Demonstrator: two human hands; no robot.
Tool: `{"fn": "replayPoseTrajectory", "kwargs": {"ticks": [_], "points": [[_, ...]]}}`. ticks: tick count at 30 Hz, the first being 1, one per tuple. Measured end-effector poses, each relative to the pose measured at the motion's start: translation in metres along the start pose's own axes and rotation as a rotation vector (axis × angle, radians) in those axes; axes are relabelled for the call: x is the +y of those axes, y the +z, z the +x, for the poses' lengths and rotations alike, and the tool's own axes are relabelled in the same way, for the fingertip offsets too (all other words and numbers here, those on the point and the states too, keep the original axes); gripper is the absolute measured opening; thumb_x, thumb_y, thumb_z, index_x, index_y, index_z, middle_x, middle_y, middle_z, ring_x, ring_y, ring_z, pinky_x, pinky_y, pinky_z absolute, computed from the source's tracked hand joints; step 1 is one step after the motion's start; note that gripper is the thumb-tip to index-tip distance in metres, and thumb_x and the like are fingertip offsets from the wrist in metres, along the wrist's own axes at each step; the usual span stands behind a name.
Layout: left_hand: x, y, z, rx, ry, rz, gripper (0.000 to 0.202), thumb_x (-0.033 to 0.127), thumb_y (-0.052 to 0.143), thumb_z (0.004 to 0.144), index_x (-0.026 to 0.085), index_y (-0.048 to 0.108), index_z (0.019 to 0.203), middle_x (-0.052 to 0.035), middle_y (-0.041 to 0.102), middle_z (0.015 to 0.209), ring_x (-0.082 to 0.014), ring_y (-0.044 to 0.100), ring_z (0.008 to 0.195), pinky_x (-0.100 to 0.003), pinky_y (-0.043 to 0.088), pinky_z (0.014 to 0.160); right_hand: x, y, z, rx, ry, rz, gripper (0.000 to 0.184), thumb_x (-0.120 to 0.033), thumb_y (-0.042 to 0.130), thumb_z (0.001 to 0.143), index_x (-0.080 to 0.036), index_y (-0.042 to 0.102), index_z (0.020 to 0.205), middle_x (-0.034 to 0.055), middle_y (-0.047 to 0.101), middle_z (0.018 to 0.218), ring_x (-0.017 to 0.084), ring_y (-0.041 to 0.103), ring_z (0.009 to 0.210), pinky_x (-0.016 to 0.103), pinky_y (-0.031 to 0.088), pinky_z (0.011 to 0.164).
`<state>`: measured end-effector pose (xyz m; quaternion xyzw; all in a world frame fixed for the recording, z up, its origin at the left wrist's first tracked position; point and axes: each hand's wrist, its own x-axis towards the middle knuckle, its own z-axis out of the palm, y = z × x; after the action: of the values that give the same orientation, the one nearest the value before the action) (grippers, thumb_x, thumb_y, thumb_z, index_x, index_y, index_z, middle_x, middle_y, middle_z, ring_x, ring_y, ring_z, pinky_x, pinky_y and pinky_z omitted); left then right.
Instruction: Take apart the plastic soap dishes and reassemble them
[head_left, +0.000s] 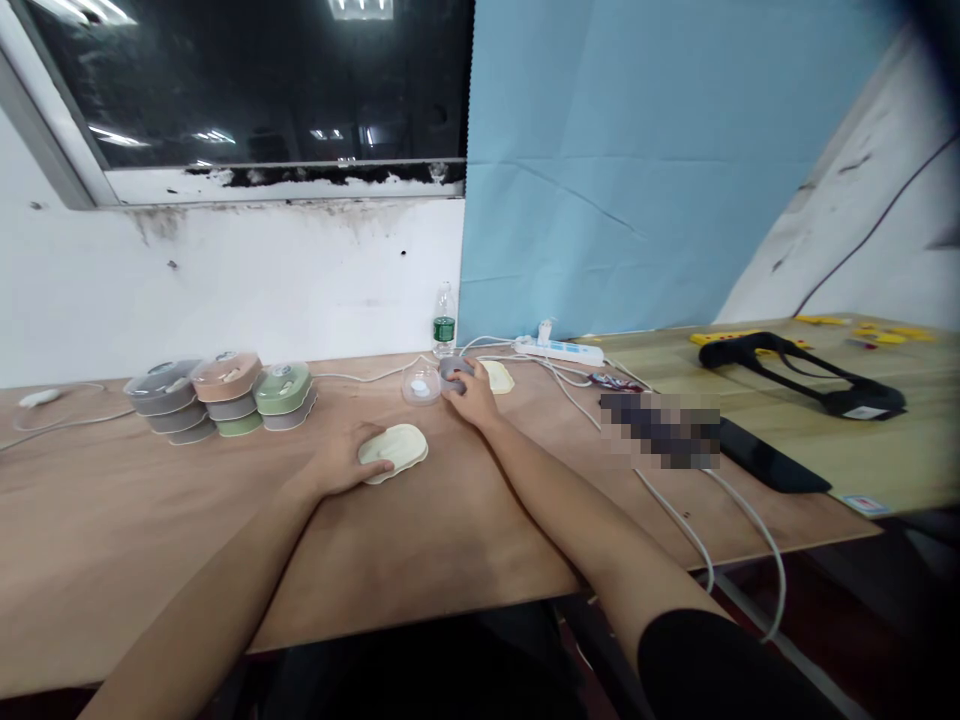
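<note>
Cream piece [403, 447] well inside table edge [412, 619]

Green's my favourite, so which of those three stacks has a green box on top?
The rightmost stack, nearest the left hand; the middle stack has pinkish on top, the leftmost stack grey.

A green-labelled plastic bottle [444, 328] stands left of a white power strip [564, 351], with a blue sheet [600, 170] hanging behind the strip and a dark window [262, 80] up to its left. Right of the strip lie a flat black device [776, 460] and a looped black frame [729, 352].
</note>
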<state>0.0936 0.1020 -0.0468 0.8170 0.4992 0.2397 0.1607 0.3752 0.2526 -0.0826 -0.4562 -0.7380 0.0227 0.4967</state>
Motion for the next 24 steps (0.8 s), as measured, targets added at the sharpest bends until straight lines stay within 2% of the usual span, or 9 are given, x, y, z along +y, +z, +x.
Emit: {"fn": "replayPoseTrajectory", "kwargs": {"ticks": [5,11,16,21,24], "points": [[-0.0017,0.0009,0.0004,-0.016,-0.012,0.028,0.071,0.064,0.060,0.075,0.021,0.054,0.130,-0.0115,0.056,0.132,-0.0342,0.053,0.119,-0.046,0.042,0.099,0.0024,-0.0021,0.0014,0.056,0.003,-0.028,0.017,-0.020,0.066,0.068,-0.019,0.072,0.084,0.0123,0.044,0.134,0.031,0.038,0.126,0.051,0.028,0.109],[-0.0037,0.0020,0.0007,-0.023,-0.009,0.035,0.072,0.064,0.060,0.075,0.021,0.052,0.132,-0.0113,0.055,0.133,-0.0336,0.054,0.117,-0.046,0.042,0.099,0.0063,-0.0028,0.0015,0.028,0.051,-0.049,0.023,-0.012,0.060,0.068,-0.018,0.073,0.087,0.0126,0.044,0.132,0.031,0.040,0.125,0.051,0.028,0.108],[-0.0023,0.0011,0.0005,-0.027,-0.006,0.043,0.071,0.063,0.060,0.075,0.021,0.053,0.131,-0.0116,0.055,0.132,-0.0340,0.053,0.117,-0.046,0.042,0.098,0.0068,-0.0015,0.0009,-0.011,0.075,-0.041,0.024,-0.013,0.060,0.070,-0.018,0.073,0.089,0.0131,0.045,0.131,0.031,0.041,0.125,0.050,0.030,0.108],[-0.0018,0.0008,0.0001,-0.008,0.009,0.037,0.069,0.063,0.060,0.075,0.022,0.054,0.130,-0.0117,0.056,0.131,-0.0344,0.054,0.116,-0.046,0.043,0.098,0.0064,-0.0011,0.0002,0.004,0.047,-0.037,0.021,-0.017,0.058,0.074,-0.019,0.072,0.090,0.0131,0.048,0.127,0.030,0.043,0.122,0.050,0.033,0.106],[-0.0027,0.0007,0.0003,-0.022,0.013,0.050,0.076,0.064,0.064,0.070,0.023,0.051,0.133,-0.0120,0.054,0.133,-0.0356,0.052,0.118,-0.047,0.043,0.098,0.0060,-0.0004,-0.0003,0.026,0.034,-0.028,0.019,-0.018,0.059,0.074,-0.019,0.072,0.088,0.0125,0.049,0.125,0.029,0.045,0.120,0.049,0.034,0.105]]}}
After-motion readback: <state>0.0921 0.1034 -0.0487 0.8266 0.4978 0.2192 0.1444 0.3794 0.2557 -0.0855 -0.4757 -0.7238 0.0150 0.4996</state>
